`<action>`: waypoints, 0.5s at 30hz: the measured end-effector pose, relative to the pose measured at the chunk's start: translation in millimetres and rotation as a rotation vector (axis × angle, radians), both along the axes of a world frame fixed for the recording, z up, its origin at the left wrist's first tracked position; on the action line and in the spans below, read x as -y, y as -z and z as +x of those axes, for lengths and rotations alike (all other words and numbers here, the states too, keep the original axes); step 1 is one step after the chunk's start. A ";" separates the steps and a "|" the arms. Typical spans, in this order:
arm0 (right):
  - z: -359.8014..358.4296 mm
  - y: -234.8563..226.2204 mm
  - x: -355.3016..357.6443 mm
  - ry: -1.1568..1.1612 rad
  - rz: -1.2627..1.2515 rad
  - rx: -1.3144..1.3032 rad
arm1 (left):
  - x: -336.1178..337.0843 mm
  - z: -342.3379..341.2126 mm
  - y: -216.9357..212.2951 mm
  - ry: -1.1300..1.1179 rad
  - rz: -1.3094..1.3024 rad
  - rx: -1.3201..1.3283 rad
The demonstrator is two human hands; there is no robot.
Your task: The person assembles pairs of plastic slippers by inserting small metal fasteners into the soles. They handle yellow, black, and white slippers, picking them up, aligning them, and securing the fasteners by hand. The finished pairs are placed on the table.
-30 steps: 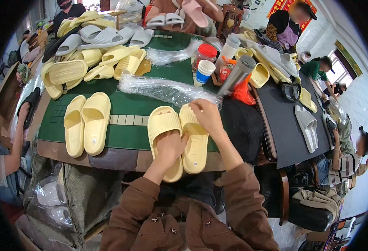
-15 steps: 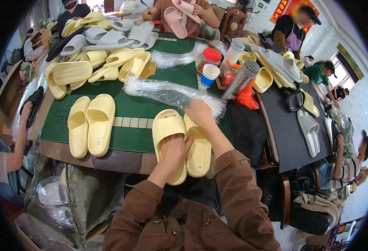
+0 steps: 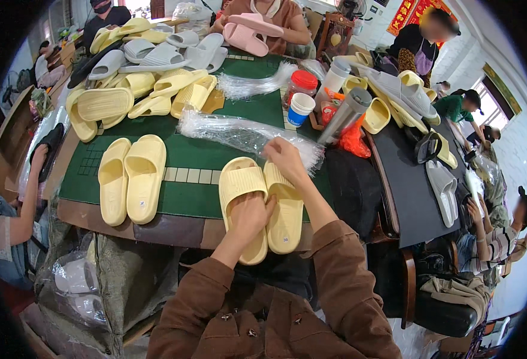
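Note:
A pair of pale yellow slide slippers lies side by side at the table's near edge. My left hand [image 3: 248,216] reaches under the strap of the left slipper [image 3: 239,179], gripping it from inside. Its thumb lies against the right slipper [image 3: 285,224], and the other fingers are mostly hidden by the strap. My right hand [image 3: 284,158] is pinched closed at the toe end of the right slipper; whatever is between its fingers is too small to make out. Just behind it stretches a bundle of clear plastic strands [image 3: 233,130] in a clear wrapper.
Another yellow pair [image 3: 133,179] rests on the green table [image 3: 185,203] to the left. Behind it rises a pile of yellow and grey slippers [image 3: 161,57]. A paper cup [image 3: 300,107], red-lidded jar [image 3: 303,81] and grey flask [image 3: 346,113] stand right of centre. Several people work around.
My right hand has shifted slightly up and its fingers have drawn together. My left hand stays inside the slipper. Across the table, a person has turned the pink slippers sideways.

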State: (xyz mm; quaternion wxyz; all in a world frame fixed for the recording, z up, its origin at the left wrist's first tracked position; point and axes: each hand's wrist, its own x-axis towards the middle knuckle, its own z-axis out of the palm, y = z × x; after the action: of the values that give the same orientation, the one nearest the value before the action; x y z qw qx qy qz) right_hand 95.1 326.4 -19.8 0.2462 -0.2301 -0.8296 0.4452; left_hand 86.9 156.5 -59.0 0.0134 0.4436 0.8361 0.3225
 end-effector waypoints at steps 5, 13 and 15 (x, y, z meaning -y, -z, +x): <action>-4.7 5.5 0.4 -0.161 -0.098 -0.059 | 0.9 -0.4 -9.2 0.036 -0.075 0.107; -2.4 -5.0 0.9 -0.280 -0.247 -0.017 | 1.9 1.0 -18.3 0.027 -0.090 0.143; -2.2 -5.0 2.8 -0.229 -0.248 -0.058 | 2.3 -0.4 -18.6 0.032 -0.133 0.133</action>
State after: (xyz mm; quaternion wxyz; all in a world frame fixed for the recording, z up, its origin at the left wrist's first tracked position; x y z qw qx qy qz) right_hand 92.9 323.6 -14.8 0.1873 -0.1495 -0.7817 0.5758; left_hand 86.5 154.2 -40.4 0.1034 0.4329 0.8457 0.2945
